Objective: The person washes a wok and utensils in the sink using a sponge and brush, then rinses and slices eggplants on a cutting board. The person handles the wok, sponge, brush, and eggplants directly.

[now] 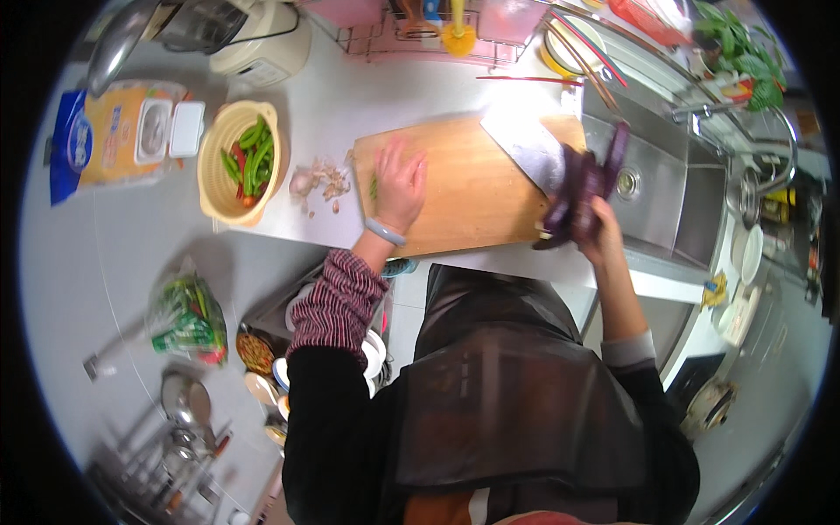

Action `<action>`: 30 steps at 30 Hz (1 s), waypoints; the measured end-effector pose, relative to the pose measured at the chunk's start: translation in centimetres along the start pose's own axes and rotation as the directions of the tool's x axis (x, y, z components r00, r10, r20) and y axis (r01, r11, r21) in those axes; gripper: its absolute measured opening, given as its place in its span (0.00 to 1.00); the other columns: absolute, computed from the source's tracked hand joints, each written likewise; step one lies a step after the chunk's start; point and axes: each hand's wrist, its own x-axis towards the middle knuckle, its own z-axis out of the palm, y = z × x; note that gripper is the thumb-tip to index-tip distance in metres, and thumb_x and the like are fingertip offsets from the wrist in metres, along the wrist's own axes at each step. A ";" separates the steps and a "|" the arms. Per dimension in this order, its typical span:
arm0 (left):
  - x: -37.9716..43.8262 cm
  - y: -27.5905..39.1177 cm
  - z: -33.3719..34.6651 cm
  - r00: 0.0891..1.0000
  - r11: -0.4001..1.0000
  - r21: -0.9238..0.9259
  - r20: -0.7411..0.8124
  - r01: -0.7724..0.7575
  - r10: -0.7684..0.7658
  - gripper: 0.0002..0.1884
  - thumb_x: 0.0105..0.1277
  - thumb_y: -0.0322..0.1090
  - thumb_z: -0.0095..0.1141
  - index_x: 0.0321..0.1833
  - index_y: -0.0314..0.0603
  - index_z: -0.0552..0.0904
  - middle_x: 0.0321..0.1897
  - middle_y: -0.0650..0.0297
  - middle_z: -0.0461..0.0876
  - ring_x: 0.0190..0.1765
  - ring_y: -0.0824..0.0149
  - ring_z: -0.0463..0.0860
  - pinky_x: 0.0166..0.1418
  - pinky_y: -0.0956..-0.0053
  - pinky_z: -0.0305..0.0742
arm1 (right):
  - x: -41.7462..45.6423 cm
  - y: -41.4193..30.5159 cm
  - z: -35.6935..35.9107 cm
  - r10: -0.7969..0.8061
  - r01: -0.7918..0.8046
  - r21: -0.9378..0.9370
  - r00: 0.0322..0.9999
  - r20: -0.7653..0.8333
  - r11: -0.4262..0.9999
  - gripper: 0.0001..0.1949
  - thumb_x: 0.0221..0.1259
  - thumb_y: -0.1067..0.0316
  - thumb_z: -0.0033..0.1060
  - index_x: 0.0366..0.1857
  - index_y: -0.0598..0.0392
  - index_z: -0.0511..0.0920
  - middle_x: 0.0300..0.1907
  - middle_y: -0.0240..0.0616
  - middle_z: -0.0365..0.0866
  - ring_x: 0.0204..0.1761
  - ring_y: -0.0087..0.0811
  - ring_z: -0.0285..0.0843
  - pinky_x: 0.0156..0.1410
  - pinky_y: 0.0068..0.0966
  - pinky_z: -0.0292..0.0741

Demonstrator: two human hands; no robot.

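My right hand (598, 233) grips several long purple eggplants (584, 190) over the right end of the wooden cutting board (459, 190). Beneath them, partly covered, a broad cleaver blade (525, 147) lies across the board; its handle is hidden. My left hand (401, 180) is over the board's left end, blurred, with fingers extended; whether it touches the board I cannot tell. A bit of green (373, 187) shows beside it. Left of the board are garlic and loose skins (318, 184). Farther left stands a yellow basket (205, 164) of green and red peppers (252, 157).
A steel sink (656, 203) with a tap (791, 144) lies at the right. Behind the board are a red chopstick (528, 79), a bowl (574, 49) and a wire rack (433, 49). A rice cooker (262, 49) stands back left; a bag of vegetables (190, 315) hangs lower left.
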 end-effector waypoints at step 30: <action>1.9 2.7 1.3 0.980 0.918 0.378 0.104 0.118 -0.168 0.37 0.57 0.41 0.67 0.68 0.32 0.68 0.57 0.39 0.71 0.59 0.38 0.68 0.66 0.48 0.64 | 5.4 7.4 5.8 -0.421 -0.079 -0.916 0.901 0.103 -0.393 0.28 0.56 0.73 0.57 0.64 0.60 0.68 0.50 0.53 0.73 0.50 0.52 0.75 0.57 0.42 0.75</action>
